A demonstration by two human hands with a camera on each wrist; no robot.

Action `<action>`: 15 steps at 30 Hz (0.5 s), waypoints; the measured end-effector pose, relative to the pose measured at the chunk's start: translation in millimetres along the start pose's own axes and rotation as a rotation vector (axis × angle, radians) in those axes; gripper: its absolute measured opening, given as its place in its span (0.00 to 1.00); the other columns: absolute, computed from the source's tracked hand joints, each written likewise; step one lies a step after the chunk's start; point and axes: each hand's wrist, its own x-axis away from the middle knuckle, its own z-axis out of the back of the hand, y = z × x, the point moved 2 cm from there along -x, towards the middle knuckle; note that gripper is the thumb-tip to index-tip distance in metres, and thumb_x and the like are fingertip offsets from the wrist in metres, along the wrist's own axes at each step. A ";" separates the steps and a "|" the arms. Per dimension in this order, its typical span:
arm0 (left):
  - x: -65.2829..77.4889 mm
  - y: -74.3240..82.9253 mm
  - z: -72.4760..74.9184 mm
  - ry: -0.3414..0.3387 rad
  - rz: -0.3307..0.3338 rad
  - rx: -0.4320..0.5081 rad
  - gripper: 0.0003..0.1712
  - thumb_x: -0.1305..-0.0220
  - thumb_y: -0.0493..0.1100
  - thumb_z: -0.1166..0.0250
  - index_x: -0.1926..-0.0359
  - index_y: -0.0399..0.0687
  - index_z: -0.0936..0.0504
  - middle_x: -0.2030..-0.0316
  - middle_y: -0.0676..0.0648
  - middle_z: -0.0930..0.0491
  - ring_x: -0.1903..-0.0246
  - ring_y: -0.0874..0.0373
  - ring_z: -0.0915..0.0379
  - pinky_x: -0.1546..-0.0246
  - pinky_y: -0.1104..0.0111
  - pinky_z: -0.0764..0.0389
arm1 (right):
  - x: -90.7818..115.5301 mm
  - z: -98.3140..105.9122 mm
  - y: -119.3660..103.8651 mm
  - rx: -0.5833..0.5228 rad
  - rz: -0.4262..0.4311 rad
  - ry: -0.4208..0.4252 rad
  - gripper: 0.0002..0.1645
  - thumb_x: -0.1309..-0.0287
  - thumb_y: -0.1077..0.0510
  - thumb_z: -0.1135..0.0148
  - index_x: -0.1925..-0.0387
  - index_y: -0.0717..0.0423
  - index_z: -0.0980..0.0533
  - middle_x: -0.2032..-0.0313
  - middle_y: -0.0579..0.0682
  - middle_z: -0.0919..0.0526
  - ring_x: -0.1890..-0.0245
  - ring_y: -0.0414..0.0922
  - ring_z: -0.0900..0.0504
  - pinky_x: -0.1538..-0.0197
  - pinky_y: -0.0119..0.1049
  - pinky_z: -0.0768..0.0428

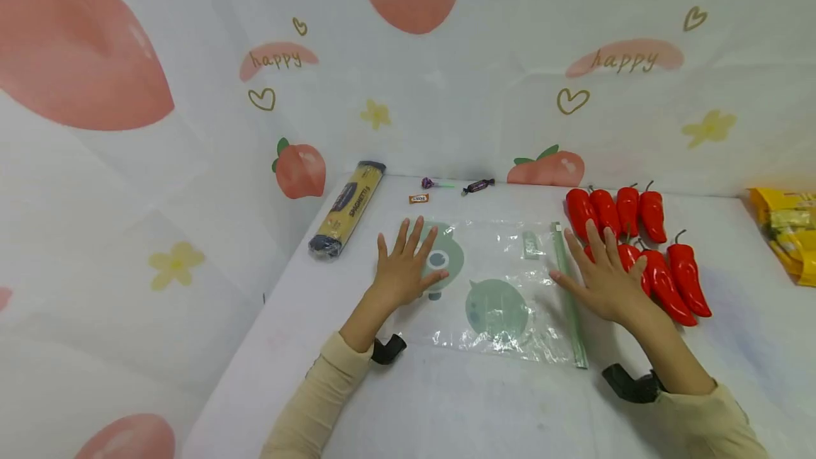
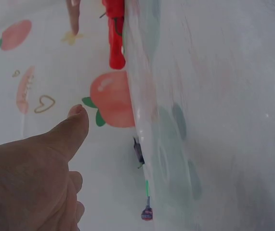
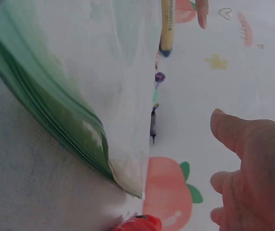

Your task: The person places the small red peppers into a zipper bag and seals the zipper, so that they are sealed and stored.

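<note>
A clear zip bag with pale green animal prints lies flat on the white table, its green zip edge towards the right. Over its left part, my left hand is spread with the fingers straight and holds nothing. My right hand is also spread, between the zip edge and the red peppers, and overlaps some of them in the head view. In the right wrist view, several layered green edges show along the bag's side. The left wrist view has the left thumb held out beside the bag.
At the back left lies a pack of spaghetti. Behind the bag are a lollipop, a small orange packet and a dark wrapped candy. A yellow package sits at the far right. Printed cloth walls stand behind and left.
</note>
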 end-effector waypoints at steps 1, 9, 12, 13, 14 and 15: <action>0.0 1.6 -1.7 -0.006 -0.005 0.007 0.47 0.39 0.69 0.55 0.28 0.59 0.65 0.28 0.48 0.72 0.29 0.50 0.80 0.35 0.39 0.68 | 1.5 -0.6 1.1 0.000 -0.003 -0.001 0.54 0.45 0.37 0.47 0.29 0.51 0.65 0.31 0.66 0.71 0.33 0.67 0.75 0.51 0.80 0.71; -7.0 34.5 -11.4 -0.027 -0.121 0.029 0.48 0.39 0.68 0.54 0.28 0.59 0.68 0.28 0.45 0.71 0.29 0.46 0.77 0.37 0.36 0.60 | 4.5 4.9 -0.5 -0.011 0.062 0.108 0.50 0.46 0.44 0.42 0.29 0.53 0.55 0.30 0.66 0.59 0.31 0.65 0.66 0.45 0.77 0.55; -14.9 64.9 -10.9 -0.046 -0.218 0.023 0.50 0.39 0.67 0.51 0.29 0.59 0.71 0.28 0.45 0.66 0.29 0.46 0.72 0.36 0.39 0.53 | 0.5 5.7 -4.9 -0.012 0.116 0.165 0.47 0.47 0.48 0.39 0.31 0.55 0.50 0.31 0.65 0.51 0.31 0.64 0.58 0.44 0.72 0.45; -17.6 75.9 -11.1 -0.056 -0.251 0.014 0.50 0.39 0.67 0.51 0.29 0.60 0.70 0.28 0.45 0.63 0.29 0.47 0.69 0.36 0.40 0.50 | -1.4 4.9 -6.6 -0.013 0.134 0.180 0.47 0.47 0.48 0.39 0.31 0.55 0.48 0.31 0.65 0.49 0.31 0.63 0.56 0.44 0.71 0.43; -20.0 86.7 -11.8 -0.072 -0.274 0.000 0.50 0.40 0.67 0.50 0.29 0.60 0.70 0.28 0.46 0.60 0.28 0.49 0.67 0.35 0.43 0.48 | -3.2 3.7 -8.5 -0.013 0.151 0.192 0.46 0.48 0.49 0.38 0.31 0.55 0.47 0.31 0.64 0.48 0.31 0.62 0.54 0.44 0.69 0.41; -22.2 96.6 -14.0 -0.085 -0.294 -0.014 0.49 0.40 0.67 0.50 0.29 0.60 0.68 0.28 0.47 0.57 0.28 0.50 0.65 0.35 0.45 0.46 | -5.1 2.0 -10.1 -0.012 0.168 0.202 0.46 0.48 0.49 0.38 0.32 0.55 0.47 0.31 0.63 0.48 0.31 0.62 0.52 0.45 0.68 0.39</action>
